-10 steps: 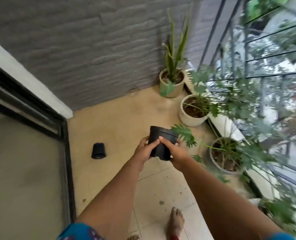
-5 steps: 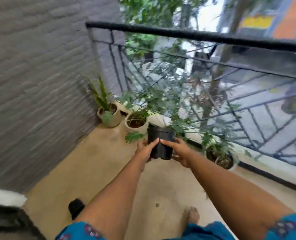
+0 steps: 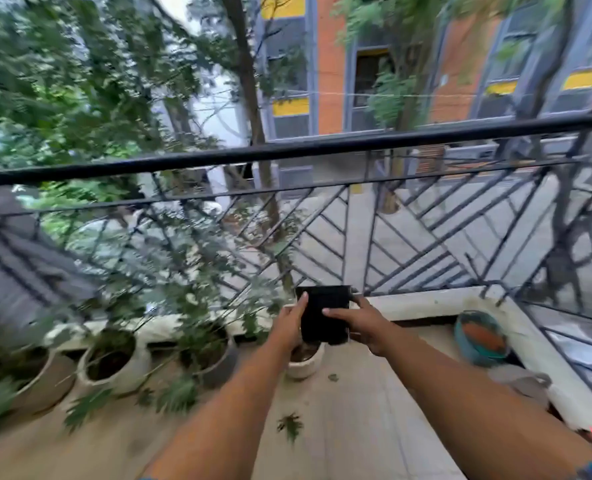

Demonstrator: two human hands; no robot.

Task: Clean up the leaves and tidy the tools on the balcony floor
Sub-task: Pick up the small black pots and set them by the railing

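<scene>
1. Your left hand and right hand grip the black pot, fingers curled round it, held above the balcony floor near its railing-side edge.
2. A loosened grip may drop it onto the white planter below.
3. A fallen leaf lies mid-floor; you may tread on it.

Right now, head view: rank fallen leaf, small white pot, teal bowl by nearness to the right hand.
From the right hand:
1. small white pot, just below-left, under the held black pot.
2. teal bowl, right corner by the ledge.
3. fallen leaf, on the floor, nearer the camera.

Your hands cover much of the black pot; left of it, the potted plants blur, and the frame's edge crops the leftmost.
</scene>
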